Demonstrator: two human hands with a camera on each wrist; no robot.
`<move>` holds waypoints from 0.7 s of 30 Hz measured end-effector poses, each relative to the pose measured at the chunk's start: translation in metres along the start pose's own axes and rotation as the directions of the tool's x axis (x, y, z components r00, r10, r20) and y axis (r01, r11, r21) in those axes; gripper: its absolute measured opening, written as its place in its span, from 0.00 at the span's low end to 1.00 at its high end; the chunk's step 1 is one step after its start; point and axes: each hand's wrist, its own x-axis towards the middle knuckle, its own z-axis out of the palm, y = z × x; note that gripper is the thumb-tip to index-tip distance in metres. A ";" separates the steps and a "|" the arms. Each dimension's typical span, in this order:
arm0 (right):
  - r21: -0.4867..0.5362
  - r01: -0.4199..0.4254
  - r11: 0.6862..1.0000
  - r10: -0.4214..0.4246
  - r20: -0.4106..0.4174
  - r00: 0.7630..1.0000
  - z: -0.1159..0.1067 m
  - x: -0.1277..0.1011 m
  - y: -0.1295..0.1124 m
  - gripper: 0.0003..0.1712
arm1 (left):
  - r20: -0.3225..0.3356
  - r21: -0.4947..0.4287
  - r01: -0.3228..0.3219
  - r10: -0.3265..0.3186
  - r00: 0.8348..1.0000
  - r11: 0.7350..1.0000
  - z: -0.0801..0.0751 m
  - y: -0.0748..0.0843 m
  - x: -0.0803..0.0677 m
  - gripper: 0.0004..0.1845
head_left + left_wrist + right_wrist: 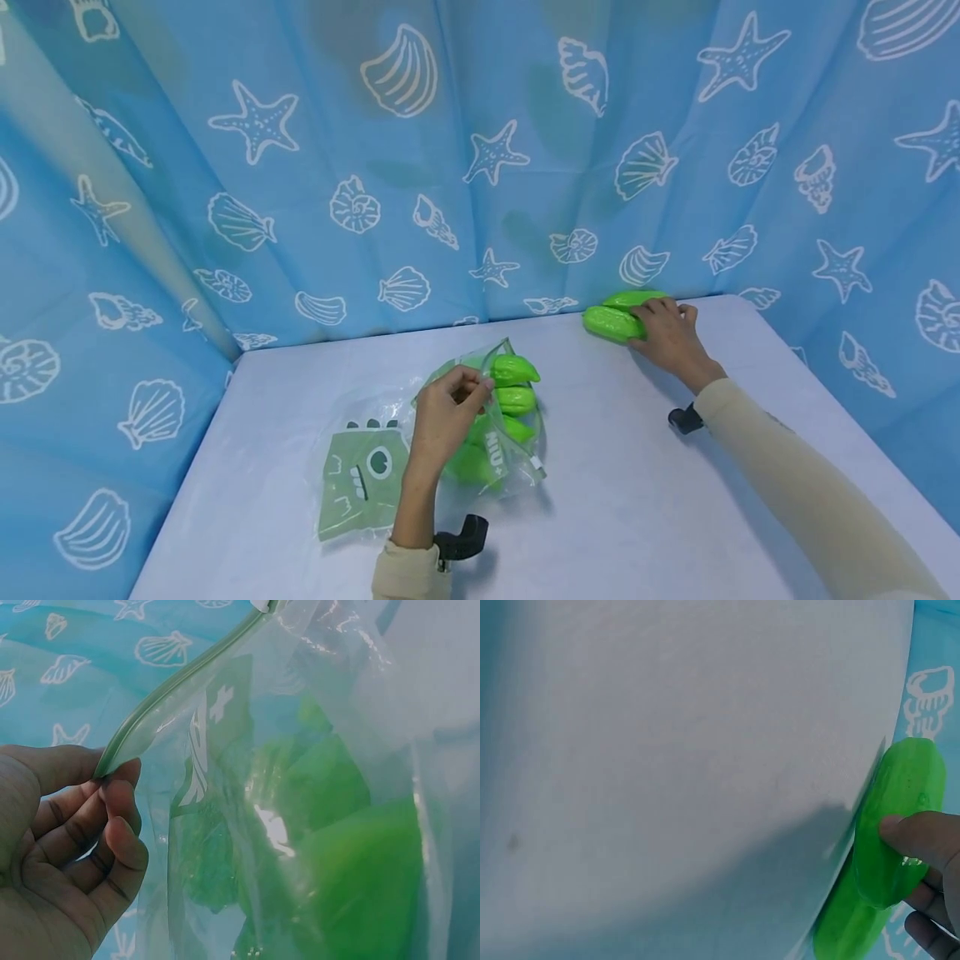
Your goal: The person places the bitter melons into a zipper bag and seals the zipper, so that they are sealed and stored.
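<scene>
Several green vegetables (pixel 516 400) lie in a clear bag (pixel 517 477), its edge pinched by the left hand (pixel 441 418); only the head view shows the monster print (pixel 341 500) alongside. Farther, by the curtain (pixel 435 150), the right hand (pixel 671 340) grips a long vegetable (pixel 907 780).

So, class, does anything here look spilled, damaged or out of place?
One small thing: a faint brownish spot on the white tabletop, in the right wrist view. It stands out against the pale surface and may be a stain. The held bag and green vegetables show no obvious damage.
</scene>
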 end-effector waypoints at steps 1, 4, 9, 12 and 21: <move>0.003 -0.001 1.000 0.001 -0.002 1.000 -0.001 -0.001 0.000 0.32 | -0.001 0.001 -0.002 0.002 1.000 1.000 0.000 0.000 0.000 0.08; 0.016 0.001 1.000 -0.001 -0.018 1.000 -0.005 -0.003 0.000 0.31 | -0.003 0.011 -0.008 0.008 1.000 1.000 0.000 0.000 0.001 0.08; 0.039 0.030 0.999 -0.027 -0.056 0.998 -0.017 -0.006 -0.005 0.30 | 0.005 0.024 -0.012 0.011 1.000 1.000 0.001 0.000 0.001 0.07; 0.062 0.058 0.996 -0.052 -0.089 0.995 -0.026 -0.008 -0.010 0.30 | 0.010 0.020 -0.011 0.010 1.000 1.000 0.003 0.000 0.001 0.07; 0.099 0.164 0.981 -0.149 -0.141 0.979 -0.040 -0.016 -0.039 0.31 | 0.012 0.014 -0.014 0.014 1.000 1.000 0.004 0.001 0.000 0.07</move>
